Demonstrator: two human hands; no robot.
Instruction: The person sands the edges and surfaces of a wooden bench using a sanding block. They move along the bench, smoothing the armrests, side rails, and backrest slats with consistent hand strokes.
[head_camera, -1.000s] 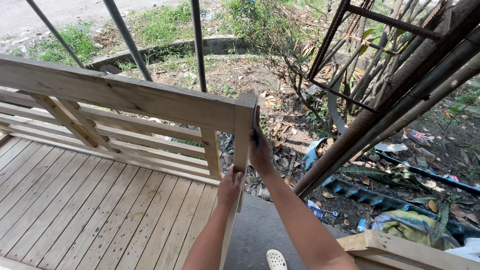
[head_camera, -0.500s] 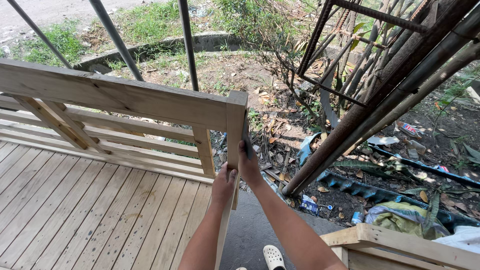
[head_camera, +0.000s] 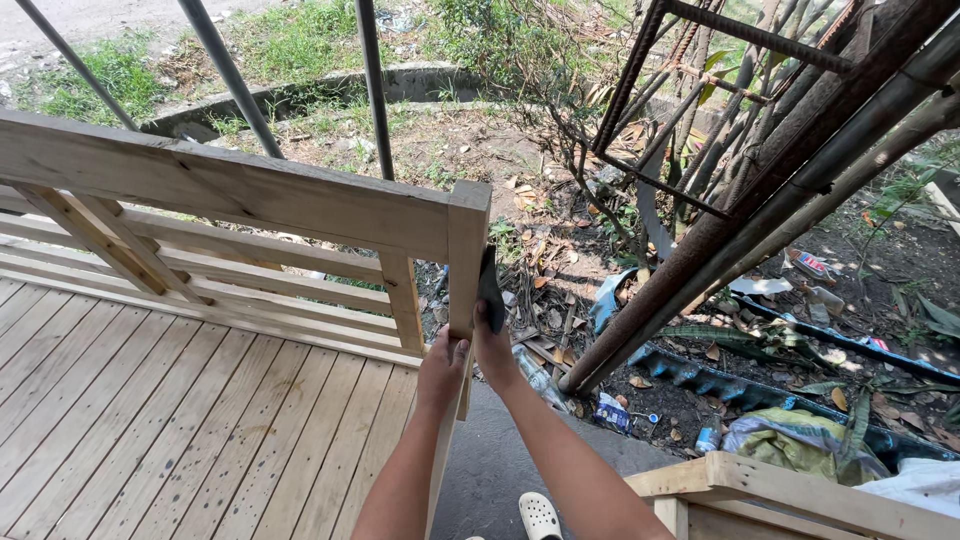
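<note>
A pale wooden frame with a top rail (head_camera: 230, 190) and an upright end post (head_camera: 467, 250) stands at the edge of a slatted wooden panel (head_camera: 170, 430). My left hand (head_camera: 441, 370) grips the lower part of the end post. My right hand (head_camera: 493, 345) presses a dark, flat piece, which looks like sandpaper (head_camera: 489, 285), against the post's outer side.
Rusty rebar cage and thick poles (head_camera: 760, 200) lean at the right over littered soil. Grey metal poles (head_camera: 372, 90) rise behind the rail. Another wooden frame corner (head_camera: 740, 485) lies at the bottom right. My white clog (head_camera: 540, 517) is on grey concrete.
My right hand with the dark piece has slid down the post's outer side; my left hand stays low on the post. The view shifted slightly.
</note>
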